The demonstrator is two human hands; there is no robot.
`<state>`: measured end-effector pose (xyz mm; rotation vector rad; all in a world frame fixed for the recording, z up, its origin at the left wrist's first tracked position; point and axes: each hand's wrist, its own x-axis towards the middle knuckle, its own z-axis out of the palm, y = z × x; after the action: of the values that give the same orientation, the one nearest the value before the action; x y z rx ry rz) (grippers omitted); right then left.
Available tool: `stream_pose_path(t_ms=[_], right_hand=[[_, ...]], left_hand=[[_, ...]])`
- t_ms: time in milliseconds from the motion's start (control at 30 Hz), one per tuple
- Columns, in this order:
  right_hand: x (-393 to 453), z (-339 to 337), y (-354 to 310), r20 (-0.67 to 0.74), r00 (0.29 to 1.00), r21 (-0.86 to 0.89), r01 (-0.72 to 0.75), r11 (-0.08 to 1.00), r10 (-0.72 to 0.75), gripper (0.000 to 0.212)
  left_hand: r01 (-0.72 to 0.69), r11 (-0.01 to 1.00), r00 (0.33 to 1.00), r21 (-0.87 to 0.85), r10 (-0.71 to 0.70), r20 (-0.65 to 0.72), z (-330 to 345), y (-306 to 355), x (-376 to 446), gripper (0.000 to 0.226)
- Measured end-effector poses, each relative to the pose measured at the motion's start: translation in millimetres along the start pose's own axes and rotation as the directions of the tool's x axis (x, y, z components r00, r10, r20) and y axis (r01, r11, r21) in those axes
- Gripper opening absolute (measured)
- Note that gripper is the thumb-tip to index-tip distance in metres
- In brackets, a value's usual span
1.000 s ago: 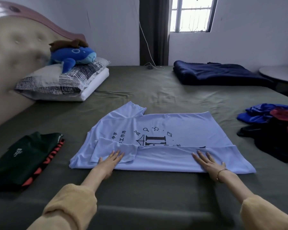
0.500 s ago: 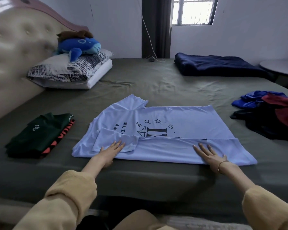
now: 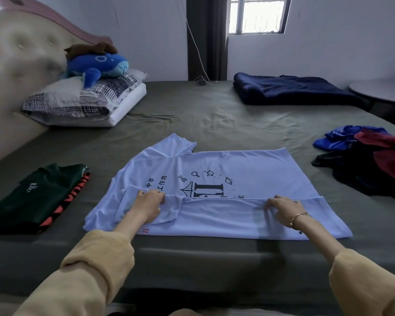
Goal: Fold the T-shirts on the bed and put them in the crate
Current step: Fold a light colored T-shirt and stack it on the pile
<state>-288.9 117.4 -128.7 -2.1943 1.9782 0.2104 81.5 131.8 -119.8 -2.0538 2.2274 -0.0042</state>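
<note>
Wide bed (image 3: 203, 115) under an olive-green sheet, smooth but for shallow creases; tufted beige headboard (image 3: 16, 65) at left; pale walls, a barred window (image 3: 257, 14), a dark curtain (image 3: 206, 37) with a white cable hanging beside it; rim of a round table (image 3: 381, 90) at far right. Readable: Chinese characters 中学 and 工作坊 on the light-blue T-shirt (image 3: 226, 169), above black drawings (a DNA helix, a magnifier, a ringed planet); small white emblem on the folded dark-green T-shirt (image 3: 37, 190), red lettering on the folded piece beneath it. Thin, slippery-looking knit, spread flat near the bed's front edge, near side folded over in a long band. Left hand (image 3: 147, 205) curled, pinching the tucked sleeve; right hand (image 3: 283, 206) curled, gripping the band's edge. Plush blue whale (image 3: 98, 65) on a patterned pillow (image 3: 82, 96); navy blanket (image 3: 292, 91); rumpled clothes heap (image 3: 369, 163) at right.
</note>
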Motion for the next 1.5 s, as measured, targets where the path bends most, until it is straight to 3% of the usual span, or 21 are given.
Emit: stream_pose_path(t_ms=[167,333,533,767,867,1033,1133,1200,1267,1400,1500], right_hand=[[45.8,-6.9,4.4,-0.037,0.999,0.054,-0.029,0.998,0.031,0.038],[103.6,-11.5,18.0,-0.067,0.996,0.044,-0.061,0.997,0.064,0.042],[186.1,-22.8,40.8,-0.096,0.992,-0.005,-0.081,0.997,0.080,0.047],[258.5,-38.7,62.6,-0.072,0.997,-0.111,-0.028,0.993,0.020,0.074],[271.0,-45.6,65.3,-0.064,0.998,-0.139,-0.009,0.990,0.001,0.071],[262.4,-42.6,71.6,-0.209,0.977,-0.301,-0.024,0.953,-0.042,0.040],[248.1,-33.2,79.6,-0.412,0.907,-0.203,0.009,0.979,-0.093,0.023],[229.1,-32.6,83.2,-0.481,0.860,-0.200,0.082,0.976,-0.171,0.032],[209.6,-32.0,84.9,-0.448,0.876,-0.219,0.087,0.972,-0.180,0.048],[174.6,-28.1,83.3,-0.459,0.860,-0.252,0.113,0.961,-0.222,0.068],[150.1,-20.8,87.4,-0.427,0.886,-0.234,0.085,0.968,-0.181,0.055]], left_hand=[[-0.029,0.996,0.998,-0.090,0.024,-0.058,-7.5,24.5,46.8,0.032],[-0.076,0.979,0.995,-0.187,0.062,-0.080,-3.8,40.4,105.3,0.035],[-0.101,0.983,0.993,-0.154,0.091,-0.072,0.4,46.1,183.0,0.038],[-0.120,0.992,0.989,-0.044,0.116,-0.089,5.9,37.9,244.5,0.051],[-0.076,0.995,0.994,-0.060,0.071,-0.077,8.4,37.2,252.0,0.058],[-0.031,0.996,0.999,0.085,0.032,-0.003,1.3,27.7,258.1,0.065],[-0.037,0.983,0.999,0.182,0.035,0.016,-6.9,25.7,254.7,0.050],[-0.094,0.939,0.995,0.331,0.094,0.017,-13.6,29.9,246.2,0.040],[-0.164,0.871,0.984,0.462,0.175,0.020,-17.9,34.7,236.4,0.032],[-0.287,0.647,0.937,0.707,0.342,0.068,-17.0,39.1,207.4,0.036],[-0.342,0.624,0.919,0.702,0.378,0.111,-15.2,37.9,179.2,0.034]])
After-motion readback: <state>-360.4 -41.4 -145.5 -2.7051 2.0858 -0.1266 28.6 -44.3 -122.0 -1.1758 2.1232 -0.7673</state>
